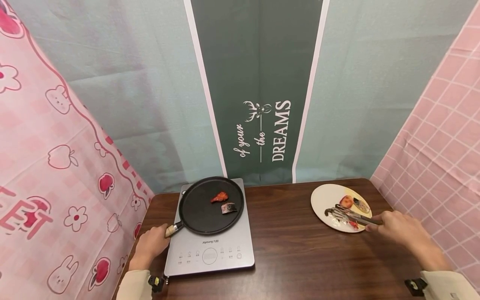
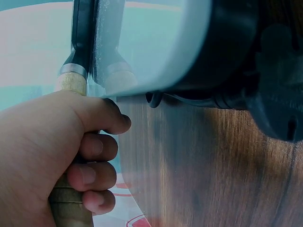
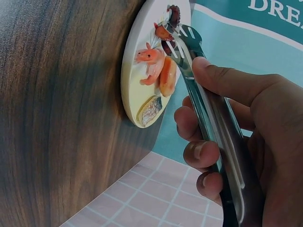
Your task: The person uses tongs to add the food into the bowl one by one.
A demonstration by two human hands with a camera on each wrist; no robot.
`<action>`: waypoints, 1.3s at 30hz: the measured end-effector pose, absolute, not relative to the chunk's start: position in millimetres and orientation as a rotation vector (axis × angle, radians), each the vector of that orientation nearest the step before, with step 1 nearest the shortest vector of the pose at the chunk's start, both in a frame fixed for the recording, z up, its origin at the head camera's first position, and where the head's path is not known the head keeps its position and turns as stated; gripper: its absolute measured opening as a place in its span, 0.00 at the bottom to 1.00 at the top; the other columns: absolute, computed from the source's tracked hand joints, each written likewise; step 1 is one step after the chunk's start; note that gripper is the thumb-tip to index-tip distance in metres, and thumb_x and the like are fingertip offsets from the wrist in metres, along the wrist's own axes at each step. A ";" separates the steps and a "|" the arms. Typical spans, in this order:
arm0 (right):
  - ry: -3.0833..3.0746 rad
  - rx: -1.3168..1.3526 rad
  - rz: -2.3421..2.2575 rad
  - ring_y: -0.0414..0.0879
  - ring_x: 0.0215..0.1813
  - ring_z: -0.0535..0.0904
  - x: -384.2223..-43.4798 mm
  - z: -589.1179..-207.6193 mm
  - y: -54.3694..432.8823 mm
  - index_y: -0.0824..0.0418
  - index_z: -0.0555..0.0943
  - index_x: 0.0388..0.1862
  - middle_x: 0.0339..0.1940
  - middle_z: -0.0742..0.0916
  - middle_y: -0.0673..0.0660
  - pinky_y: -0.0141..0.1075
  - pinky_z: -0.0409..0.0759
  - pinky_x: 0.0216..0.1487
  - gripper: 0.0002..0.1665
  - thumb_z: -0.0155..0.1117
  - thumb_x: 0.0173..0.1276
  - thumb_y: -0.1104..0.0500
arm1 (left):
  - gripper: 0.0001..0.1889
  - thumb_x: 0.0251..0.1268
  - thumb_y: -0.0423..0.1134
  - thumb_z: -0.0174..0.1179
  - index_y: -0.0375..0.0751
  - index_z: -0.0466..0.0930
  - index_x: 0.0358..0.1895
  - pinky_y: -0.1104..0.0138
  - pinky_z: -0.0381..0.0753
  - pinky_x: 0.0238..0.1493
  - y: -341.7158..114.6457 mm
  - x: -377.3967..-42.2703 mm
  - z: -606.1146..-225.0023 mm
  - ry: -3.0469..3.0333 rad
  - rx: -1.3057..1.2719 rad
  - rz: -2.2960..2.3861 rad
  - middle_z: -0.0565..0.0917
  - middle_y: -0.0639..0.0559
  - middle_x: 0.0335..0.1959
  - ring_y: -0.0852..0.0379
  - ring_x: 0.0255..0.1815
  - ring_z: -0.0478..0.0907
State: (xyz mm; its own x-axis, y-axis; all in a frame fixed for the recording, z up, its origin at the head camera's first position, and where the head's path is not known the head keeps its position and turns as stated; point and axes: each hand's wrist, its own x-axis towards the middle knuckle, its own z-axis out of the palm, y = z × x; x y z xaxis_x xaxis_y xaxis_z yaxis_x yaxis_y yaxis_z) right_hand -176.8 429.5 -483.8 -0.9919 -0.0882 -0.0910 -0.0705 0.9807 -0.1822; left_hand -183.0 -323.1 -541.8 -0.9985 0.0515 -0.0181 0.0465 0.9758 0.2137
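Note:
My left hand [image 1: 151, 245] grips the wooden handle [image 1: 171, 230] of a flat black pan [image 1: 200, 212], fingers wrapped round it in the left wrist view. On the pan lie a reddish drumstick-like piece [image 1: 219, 197] and a piece of fish with dark skin [image 1: 228, 208]. Metal tongs [image 3: 208, 99] are in my right hand [image 1: 401, 231], their slotted tips over a white and yellow plate [image 1: 320, 198]. Right at those tips is a dark reddish-brown piece of food [image 3: 174, 15]. A shrimp [image 3: 150, 56], an orange oblong piece [image 3: 167, 78] and a grey-skinned piece [image 3: 152, 109] also lie on the plate.
Under the pan stands a silver induction cooker [image 1: 243, 246] with a touch panel at its front. Brown wooden tabletop [image 1: 285, 233] lies between cooker and plate. Cloth hangings enclose the back and sides, a pink patterned one [image 1: 75, 166] at the left.

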 end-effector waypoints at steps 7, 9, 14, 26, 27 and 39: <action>3.049 -0.121 -0.282 0.56 0.32 0.84 -176.2 -486.1 429.6 0.59 0.92 0.50 0.36 0.90 0.66 0.61 0.76 0.30 0.26 0.74 0.66 0.41 | 0.09 0.60 0.36 0.68 0.37 0.81 0.41 0.47 0.75 0.28 -323.0 -182.5 -541.4 3.102 0.081 0.328 0.84 0.42 0.28 0.43 0.25 0.81; 3.056 -0.124 -0.284 0.58 0.32 0.85 -176.0 -487.1 429.9 0.59 0.92 0.50 0.37 0.91 0.66 0.62 0.77 0.31 0.25 0.74 0.66 0.41 | 0.09 0.60 0.36 0.68 0.37 0.81 0.41 0.47 0.75 0.28 -322.8 -182.2 -541.2 3.103 0.085 0.328 0.85 0.42 0.28 0.43 0.25 0.81; 3.067 -0.136 -0.286 0.58 0.33 0.85 -175.4 -488.5 429.8 0.59 0.92 0.50 0.37 0.91 0.66 0.62 0.77 0.31 0.25 0.74 0.66 0.41 | 0.09 0.60 0.36 0.68 0.37 0.80 0.40 0.48 0.75 0.28 -323.2 -181.9 -541.5 3.103 0.086 0.332 0.84 0.43 0.27 0.45 0.24 0.80; 3.069 -0.131 -0.288 0.60 0.34 0.86 -176.4 -487.0 428.3 0.63 0.91 0.51 0.39 0.91 0.68 0.62 0.76 0.31 0.26 0.73 0.68 0.43 | 0.08 0.61 0.36 0.69 0.39 0.80 0.39 0.50 0.74 0.27 -323.2 -182.3 -541.9 3.098 0.081 0.336 0.83 0.45 0.26 0.47 0.23 0.78; 3.069 -0.132 -0.287 0.60 0.34 0.86 -176.4 -487.1 428.2 0.63 0.91 0.51 0.39 0.91 0.68 0.62 0.76 0.30 0.27 0.73 0.68 0.42 | 0.08 0.61 0.36 0.69 0.39 0.80 0.38 0.49 0.74 0.27 -323.2 -182.3 -541.9 3.100 0.081 0.336 0.83 0.45 0.26 0.47 0.23 0.78; 3.058 -0.111 -0.297 0.57 0.32 0.82 -181.7 -480.3 424.8 0.64 0.90 0.53 0.38 0.89 0.69 0.59 0.75 0.30 0.29 0.72 0.69 0.41 | 0.08 0.61 0.36 0.69 0.40 0.79 0.37 0.48 0.74 0.27 -323.4 -182.5 -542.1 3.106 0.087 0.338 0.83 0.44 0.26 0.46 0.23 0.79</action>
State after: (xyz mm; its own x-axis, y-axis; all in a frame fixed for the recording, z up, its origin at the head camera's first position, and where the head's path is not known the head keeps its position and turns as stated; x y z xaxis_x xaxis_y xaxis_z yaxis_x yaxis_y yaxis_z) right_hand -181.7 424.8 -480.3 -0.9952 -0.0779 -0.0594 -0.0650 0.9788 -0.1943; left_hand -182.5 -323.4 -542.1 -0.9983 0.0572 -0.0098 0.0537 0.9751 0.2151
